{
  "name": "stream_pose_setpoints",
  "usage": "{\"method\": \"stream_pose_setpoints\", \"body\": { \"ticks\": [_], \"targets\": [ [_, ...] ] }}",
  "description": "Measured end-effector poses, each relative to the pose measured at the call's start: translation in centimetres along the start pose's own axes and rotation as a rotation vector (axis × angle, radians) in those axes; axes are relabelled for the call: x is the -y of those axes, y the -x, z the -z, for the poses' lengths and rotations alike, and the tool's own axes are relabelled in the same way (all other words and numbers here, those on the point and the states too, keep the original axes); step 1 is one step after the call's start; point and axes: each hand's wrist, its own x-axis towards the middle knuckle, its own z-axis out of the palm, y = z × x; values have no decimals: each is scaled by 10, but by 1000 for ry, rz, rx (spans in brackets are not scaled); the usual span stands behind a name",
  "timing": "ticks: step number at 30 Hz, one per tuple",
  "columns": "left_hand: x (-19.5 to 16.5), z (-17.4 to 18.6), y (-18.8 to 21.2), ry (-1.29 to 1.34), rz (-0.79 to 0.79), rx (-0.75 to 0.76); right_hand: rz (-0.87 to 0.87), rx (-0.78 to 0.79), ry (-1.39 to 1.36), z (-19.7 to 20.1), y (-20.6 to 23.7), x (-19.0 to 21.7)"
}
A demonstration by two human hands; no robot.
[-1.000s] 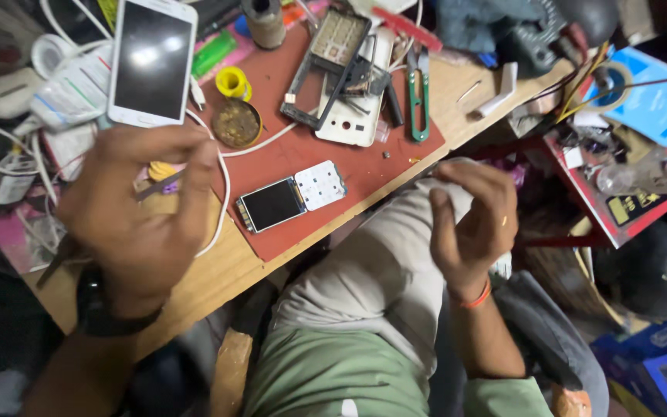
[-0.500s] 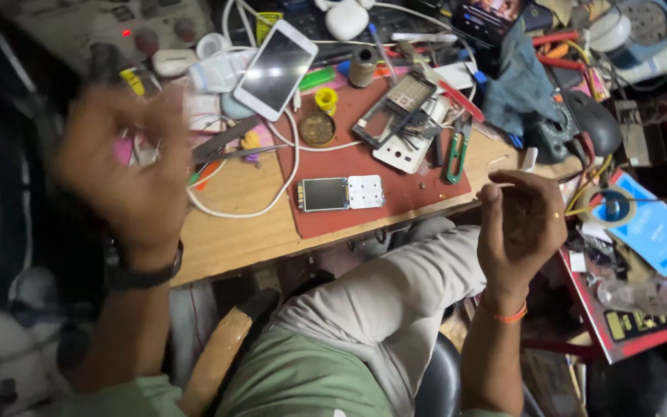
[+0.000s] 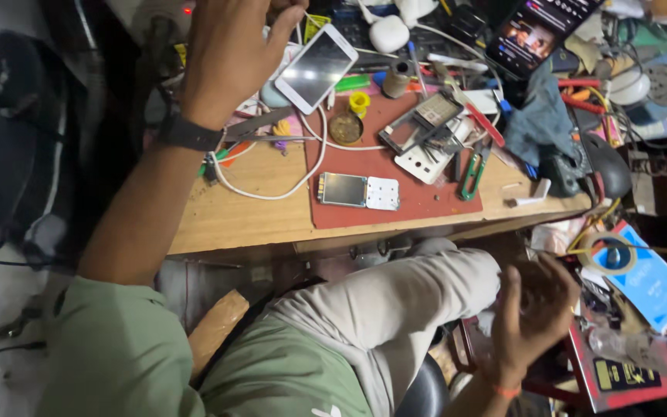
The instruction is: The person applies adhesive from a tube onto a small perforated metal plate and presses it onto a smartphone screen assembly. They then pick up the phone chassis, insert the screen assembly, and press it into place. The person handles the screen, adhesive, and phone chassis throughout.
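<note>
My left hand (image 3: 231, 54) is raised over the back left of the wooden workbench (image 3: 233, 220), fingers spread, holding nothing; a dark watch is on its wrist. Just right of it lies a white phone (image 3: 316, 68) with a white cable (image 3: 272, 189) looping from it. My right hand (image 3: 530, 313) hangs below the bench's front edge beside my knee, fingers curled loosely and empty. On the red mat (image 3: 395, 185) lies a small opened phone with a keypad (image 3: 358, 191), and farther back a stack of phone frames and a white back cover (image 3: 426, 143).
A yellow cap (image 3: 359, 103), a round tin (image 3: 346, 128) and green-handled pliers (image 3: 472, 171) sit on the mat. A lit phone (image 3: 538, 31) leans at the back right above a blue cloth (image 3: 538, 123). Tape roll (image 3: 607, 253) and blue box (image 3: 646, 282) lie lower right.
The view swung and pulled back. My left hand rose up toward the back of the bench above the white phone. My right hand dropped lower, beside my knee.
</note>
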Motion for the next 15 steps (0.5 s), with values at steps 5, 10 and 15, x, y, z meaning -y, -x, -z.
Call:
{"method": "stream_pose_setpoints", "body": {
  "ticks": [5, 10, 15],
  "targets": [
    [45, 10, 25, -194, -3, 204, -76, -157, -74, 11, 29, -23],
    [69, -6, 45, -89, 156, 242, -174, -239, -133, 9, 47, -28],
    [61, 6, 53, -246, 96, 152, -211, -254, -87, 5, 47, -17]
  ]
}}
